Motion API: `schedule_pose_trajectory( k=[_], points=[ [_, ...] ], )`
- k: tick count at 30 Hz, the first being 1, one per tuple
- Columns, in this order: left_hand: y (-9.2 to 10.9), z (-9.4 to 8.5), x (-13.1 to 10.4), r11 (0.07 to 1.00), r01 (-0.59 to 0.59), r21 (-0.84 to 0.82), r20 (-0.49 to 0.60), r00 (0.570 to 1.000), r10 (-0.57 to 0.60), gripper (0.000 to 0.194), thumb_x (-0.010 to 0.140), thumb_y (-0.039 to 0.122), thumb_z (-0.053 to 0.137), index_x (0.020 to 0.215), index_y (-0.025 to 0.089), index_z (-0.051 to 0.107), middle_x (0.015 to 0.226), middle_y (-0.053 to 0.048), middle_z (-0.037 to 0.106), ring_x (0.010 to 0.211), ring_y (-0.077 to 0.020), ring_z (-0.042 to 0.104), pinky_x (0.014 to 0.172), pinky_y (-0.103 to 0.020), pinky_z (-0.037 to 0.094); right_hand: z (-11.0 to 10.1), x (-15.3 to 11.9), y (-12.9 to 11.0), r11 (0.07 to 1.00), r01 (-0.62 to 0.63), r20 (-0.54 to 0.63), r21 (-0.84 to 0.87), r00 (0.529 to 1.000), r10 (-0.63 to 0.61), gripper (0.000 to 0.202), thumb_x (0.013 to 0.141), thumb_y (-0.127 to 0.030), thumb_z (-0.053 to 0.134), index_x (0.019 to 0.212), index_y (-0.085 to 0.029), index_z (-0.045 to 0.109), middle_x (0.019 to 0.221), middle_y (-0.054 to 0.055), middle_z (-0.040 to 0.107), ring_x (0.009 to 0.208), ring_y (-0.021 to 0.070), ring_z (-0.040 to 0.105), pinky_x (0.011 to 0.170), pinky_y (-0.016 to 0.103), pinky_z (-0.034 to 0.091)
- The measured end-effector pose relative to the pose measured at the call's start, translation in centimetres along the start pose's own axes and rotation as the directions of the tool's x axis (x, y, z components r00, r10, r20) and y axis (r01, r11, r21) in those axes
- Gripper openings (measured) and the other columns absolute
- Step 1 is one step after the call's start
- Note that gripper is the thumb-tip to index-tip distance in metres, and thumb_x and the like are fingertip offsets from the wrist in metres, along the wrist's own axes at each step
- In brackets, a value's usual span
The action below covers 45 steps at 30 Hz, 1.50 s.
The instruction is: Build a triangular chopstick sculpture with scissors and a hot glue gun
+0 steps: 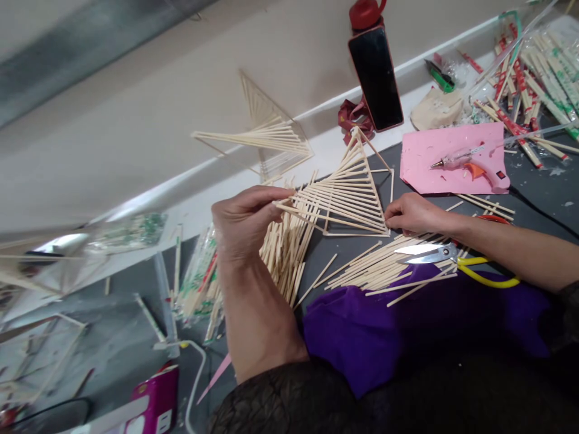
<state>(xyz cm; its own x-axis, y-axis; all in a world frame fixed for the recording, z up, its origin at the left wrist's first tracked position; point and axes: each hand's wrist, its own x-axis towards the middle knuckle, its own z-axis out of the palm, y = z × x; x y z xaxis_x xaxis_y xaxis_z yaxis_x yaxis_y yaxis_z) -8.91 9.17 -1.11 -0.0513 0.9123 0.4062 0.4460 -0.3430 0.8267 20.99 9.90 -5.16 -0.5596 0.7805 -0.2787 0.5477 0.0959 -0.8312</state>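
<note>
A fan-like frame of joined wooden sticks (348, 196) stands tilted over the grey table between my two hands. My left hand (253, 220) pinches its left end, where the slats draw together. At the lower right corner my right hand (414, 214) has its fingers closed on the frame's edge. Below the frame lies a bundle of loose sticks (284, 259), partly behind my left wrist. More loose sticks (357, 268) are spread on a purple cloth (353, 325). Scissors with yellow handles (465, 262) rest half-open under my right forearm.
A glue gun (470, 163) lies on a pink sheet (416, 150), its cord trailing right. A phone (375, 78) leans against a red-capped bottle (364, 15). Wrapped chopsticks (520, 84) pile up at far right. Another stick frame (271, 135) stands by the wall.
</note>
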Motion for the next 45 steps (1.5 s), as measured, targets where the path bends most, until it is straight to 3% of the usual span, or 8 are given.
schedule_pose_trajectory(
  k=[13,18,34,45],
  points=[
    [0.4,0.6,-0.1,0.999,0.048,-0.001,-0.005,0.999,-0.048,0.013,0.064,0.021,0.079,0.076,0.027,0.082,0.072,-0.003,0.075,0.057,-0.0121,0.061,0.041,-0.02,0.042,0.2,-0.2,0.7,0.998,0.015,-0.032,0.06,0.999,-0.013,0.017,0.076,-0.014,0.052,0.064,-0.017,0.065,0.045,-0.005,0.054,0.044,0.01,0.055,0.05,0.02,0.039],
    [0.8,0.5,-0.2,0.997,0.078,0.017,0.018,0.997,-0.079,0.012,0.064,0.022,0.078,0.076,0.025,0.081,0.073,-0.004,0.074,0.06,-0.0129,0.063,0.043,-0.02,0.043,0.1,-0.3,1.0,0.997,-0.007,-0.008,0.076,1.0,0.007,0.015,0.074,-0.018,0.053,0.068,-0.017,0.067,0.047,-0.004,0.057,0.046,0.0111,0.058,0.048,0.019,0.039],
    [0.5,0.4,-0.3,0.998,0.048,-0.034,0.07,0.997,-0.045,0.014,0.07,0.021,0.077,0.08,0.028,0.082,0.08,-0.006,0.077,0.065,-0.0139,0.065,0.045,-0.021,0.044,0.3,-0.6,0.6,0.994,-0.045,0.013,0.101,0.999,0.044,0.013,0.073,-0.022,0.05,0.065,-0.02,0.06,0.046,-0.005,0.052,0.043,0.0114,0.052,0.046,0.021,0.035],
    [0.4,0.4,-0.5,0.995,0.085,-0.051,0.041,0.996,-0.082,0.014,0.067,0.024,0.079,0.08,0.023,0.082,0.08,-0.007,0.077,0.063,-0.0128,0.064,0.044,-0.018,0.044,0.4,-0.2,1.8,0.997,0.003,0.018,0.078,1.0,-0.005,0.018,0.076,-0.026,0.052,0.072,-0.018,0.067,0.048,-0.003,0.058,0.043,0.0107,0.052,0.044,0.021,0.036]
  ],
)
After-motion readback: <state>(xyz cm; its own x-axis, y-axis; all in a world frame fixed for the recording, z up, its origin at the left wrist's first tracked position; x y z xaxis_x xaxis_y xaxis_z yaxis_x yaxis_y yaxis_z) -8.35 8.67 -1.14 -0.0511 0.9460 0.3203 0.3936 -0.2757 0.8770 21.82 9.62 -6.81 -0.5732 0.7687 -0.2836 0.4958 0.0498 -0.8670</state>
